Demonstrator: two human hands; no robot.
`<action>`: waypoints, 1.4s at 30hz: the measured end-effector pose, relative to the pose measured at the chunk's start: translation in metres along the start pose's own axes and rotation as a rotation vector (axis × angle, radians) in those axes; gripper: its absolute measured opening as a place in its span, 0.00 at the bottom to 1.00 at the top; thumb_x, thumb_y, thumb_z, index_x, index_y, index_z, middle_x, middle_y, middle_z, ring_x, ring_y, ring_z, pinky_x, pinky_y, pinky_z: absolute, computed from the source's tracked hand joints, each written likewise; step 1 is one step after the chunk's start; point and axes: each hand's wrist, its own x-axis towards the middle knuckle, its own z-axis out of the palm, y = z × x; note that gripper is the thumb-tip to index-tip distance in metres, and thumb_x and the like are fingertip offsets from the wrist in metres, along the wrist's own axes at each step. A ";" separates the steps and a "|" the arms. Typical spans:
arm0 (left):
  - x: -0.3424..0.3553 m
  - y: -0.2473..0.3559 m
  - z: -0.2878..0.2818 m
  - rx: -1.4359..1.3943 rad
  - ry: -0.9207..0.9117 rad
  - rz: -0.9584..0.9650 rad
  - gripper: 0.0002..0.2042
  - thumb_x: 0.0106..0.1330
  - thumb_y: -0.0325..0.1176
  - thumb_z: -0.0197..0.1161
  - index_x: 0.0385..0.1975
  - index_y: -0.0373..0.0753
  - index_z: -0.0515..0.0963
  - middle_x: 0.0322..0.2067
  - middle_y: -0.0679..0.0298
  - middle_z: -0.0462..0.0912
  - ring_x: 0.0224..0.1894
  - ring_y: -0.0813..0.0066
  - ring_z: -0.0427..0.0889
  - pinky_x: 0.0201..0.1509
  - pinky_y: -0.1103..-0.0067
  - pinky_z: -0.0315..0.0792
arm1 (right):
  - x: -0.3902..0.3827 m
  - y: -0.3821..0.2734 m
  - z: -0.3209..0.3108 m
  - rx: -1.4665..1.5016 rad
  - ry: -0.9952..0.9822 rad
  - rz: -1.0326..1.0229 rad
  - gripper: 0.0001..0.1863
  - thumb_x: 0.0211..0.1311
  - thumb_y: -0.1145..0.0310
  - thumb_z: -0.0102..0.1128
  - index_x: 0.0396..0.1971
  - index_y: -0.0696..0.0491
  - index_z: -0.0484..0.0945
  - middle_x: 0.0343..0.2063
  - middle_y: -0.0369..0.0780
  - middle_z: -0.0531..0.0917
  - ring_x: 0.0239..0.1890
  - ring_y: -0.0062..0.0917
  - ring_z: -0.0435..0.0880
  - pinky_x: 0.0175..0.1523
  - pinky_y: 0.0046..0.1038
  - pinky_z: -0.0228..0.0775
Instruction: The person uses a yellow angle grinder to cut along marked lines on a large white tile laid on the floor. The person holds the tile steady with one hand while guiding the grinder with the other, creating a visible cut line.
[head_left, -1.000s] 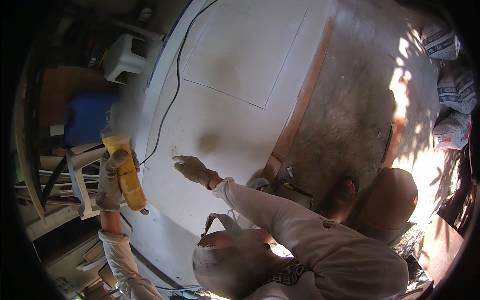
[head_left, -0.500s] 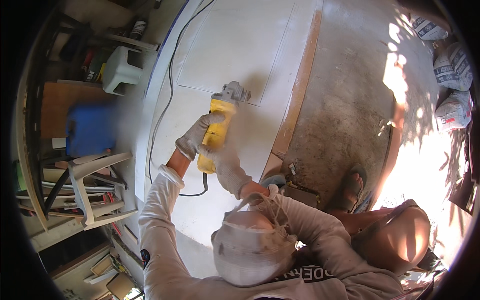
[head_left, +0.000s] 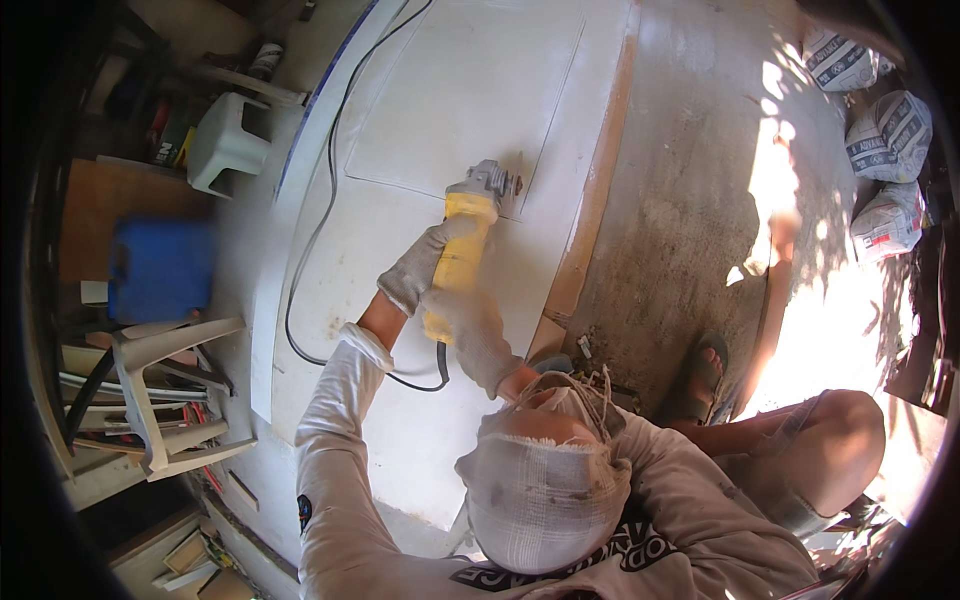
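A yellow angle grinder [head_left: 462, 255] with a grey metal head lies across the white panel [head_left: 400, 235], its thin disc [head_left: 516, 186] beside the lower right corner of a rectangle of scored lines. The disc is blurred, and whether it touches the panel is hard to tell. My left hand [head_left: 420, 268], in a dusty knitted glove, wraps the grinder's body from the left. Lower down, my right hand [head_left: 474, 335], also gloved, closes round the rear of the body; some fingers are hidden. From the grinder's tail a black cord [head_left: 445, 372] loops left and runs up the panel.
A brown wooden edge [head_left: 590, 215] borders the panel on the right, beside concrete floor. Several filled sacks [head_left: 888, 137] stand at the far right. To the left are a pale plastic stool [head_left: 228, 145], a blue case [head_left: 162, 270] and an overturned light-coloured chair [head_left: 150, 400].
Both hands have carried the grinder a little to the right across the panel, bringing its disc nearer the right scored line. The surroundings have shifted slightly left in view.
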 end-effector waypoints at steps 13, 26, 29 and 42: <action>0.015 -0.006 -0.022 0.116 0.056 -0.055 0.19 0.75 0.45 0.68 0.56 0.38 0.81 0.43 0.66 0.85 0.42 0.76 0.86 0.48 0.78 0.82 | 0.016 0.027 0.006 0.043 0.051 -0.032 0.16 0.67 0.68 0.70 0.50 0.59 0.80 0.38 0.40 0.85 0.38 0.27 0.85 0.42 0.34 0.81; 0.019 -0.008 -0.009 0.146 0.104 -0.070 0.20 0.74 0.44 0.68 0.57 0.37 0.80 0.42 0.65 0.85 0.41 0.76 0.85 0.48 0.78 0.82 | 0.025 0.038 -0.003 0.031 0.127 -0.035 0.21 0.66 0.63 0.76 0.53 0.57 0.80 0.38 0.38 0.87 0.35 0.23 0.87 0.41 0.29 0.82; 0.015 -0.008 -0.012 0.145 0.083 -0.064 0.19 0.74 0.43 0.68 0.57 0.37 0.80 0.43 0.65 0.85 0.41 0.75 0.85 0.48 0.78 0.82 | 0.027 0.045 -0.001 0.038 0.109 -0.068 0.22 0.66 0.63 0.76 0.53 0.57 0.80 0.38 0.38 0.87 0.35 0.24 0.87 0.41 0.30 0.82; 0.009 0.017 -0.019 0.184 0.129 0.046 0.22 0.73 0.47 0.69 0.52 0.33 0.82 0.36 0.65 0.85 0.34 0.74 0.85 0.40 0.77 0.81 | 0.013 0.000 0.019 -0.119 0.054 -0.050 0.21 0.71 0.66 0.73 0.58 0.56 0.77 0.43 0.39 0.85 0.37 0.29 0.88 0.42 0.36 0.88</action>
